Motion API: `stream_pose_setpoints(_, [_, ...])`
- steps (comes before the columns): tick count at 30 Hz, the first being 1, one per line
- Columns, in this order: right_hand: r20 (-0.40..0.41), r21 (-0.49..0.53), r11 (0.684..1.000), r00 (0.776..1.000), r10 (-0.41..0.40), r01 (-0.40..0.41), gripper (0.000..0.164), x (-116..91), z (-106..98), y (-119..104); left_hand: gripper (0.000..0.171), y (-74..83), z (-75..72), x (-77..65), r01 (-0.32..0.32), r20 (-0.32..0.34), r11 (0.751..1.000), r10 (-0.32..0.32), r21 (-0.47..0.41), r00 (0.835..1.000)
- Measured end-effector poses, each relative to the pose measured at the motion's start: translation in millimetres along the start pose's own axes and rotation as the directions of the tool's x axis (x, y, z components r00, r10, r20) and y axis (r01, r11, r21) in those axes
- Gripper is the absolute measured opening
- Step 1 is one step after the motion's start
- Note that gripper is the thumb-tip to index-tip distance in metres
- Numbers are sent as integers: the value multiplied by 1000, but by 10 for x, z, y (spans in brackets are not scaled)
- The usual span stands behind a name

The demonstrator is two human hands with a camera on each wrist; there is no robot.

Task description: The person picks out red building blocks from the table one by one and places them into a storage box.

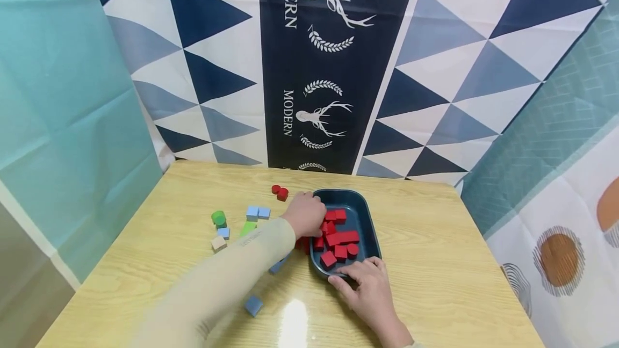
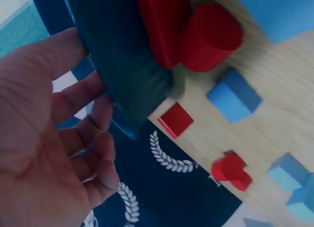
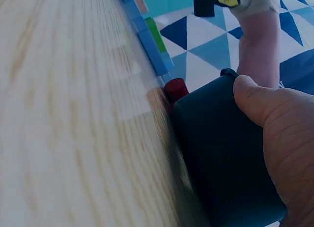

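A dark blue tray (image 1: 369, 224) holds several red blocks (image 1: 342, 238) of mixed shapes. My left hand (image 1: 304, 215) reaches over the tray's left rim. In the left wrist view its palm is bare and its fingers (image 2: 83, 92) bend loosely at the rim, some tips hidden. My right hand (image 1: 367, 289) grips the near rim; the right wrist view shows its thumb (image 3: 252, 97) against the outside wall. Beside the tray's left wall stand a red cylinder (image 2: 211, 38) and a long red block (image 2: 164, 26), partly hidden by my left arm in the head view.
Two small red pieces (image 1: 280, 193) lie behind the left hand. Blue blocks (image 1: 258, 212), a green cylinder (image 1: 218, 218) and a plain wooden block (image 1: 218, 244) are on the table's left. One blue block (image 1: 253, 305) lies nearer. A patterned cloth (image 1: 217, 69) hangs behind the table.
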State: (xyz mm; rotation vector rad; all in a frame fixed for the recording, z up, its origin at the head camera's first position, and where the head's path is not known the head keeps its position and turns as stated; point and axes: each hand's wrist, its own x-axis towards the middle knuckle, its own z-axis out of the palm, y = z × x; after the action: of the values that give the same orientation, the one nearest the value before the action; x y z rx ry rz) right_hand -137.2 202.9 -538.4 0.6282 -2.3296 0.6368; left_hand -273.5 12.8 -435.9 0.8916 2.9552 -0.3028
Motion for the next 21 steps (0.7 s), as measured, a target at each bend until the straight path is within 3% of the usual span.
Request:
stream_pose_setpoints(5, [-17, 8, 1000, 1000, -13, 13, 18, 8, 0, 1, 42, 101, 66, 166, -4, 32, 999, 3, 42, 999])
stream_pose_setpoints(9, [-22, 4, 1000, 999, -24, 24, 18, 16, 2, -3, 38, 147, 200, 263, 36, -8, 999, -36, 11, 999])
stream_pose_setpoints(14, [-11, 2, 1000, 1000, -16, 16, 18, 22, -2, -11, 46, 214, 379, 273, 76, -81, 997, -74, 24, 994])
stream_pose_setpoints(17, [-6, 1, 1000, 1000, -6, 6, 18, 23, -5, -10, 51, 244, 419, 265, 94, -109, 995, -91, 23, 990])
stream_pose_setpoints(21, [-11, 0, 1000, 1000, -7, 7, 18, 20, -2, -6, 43, 262, 436, 267, 113, -120, 994, -112, -1, 986])
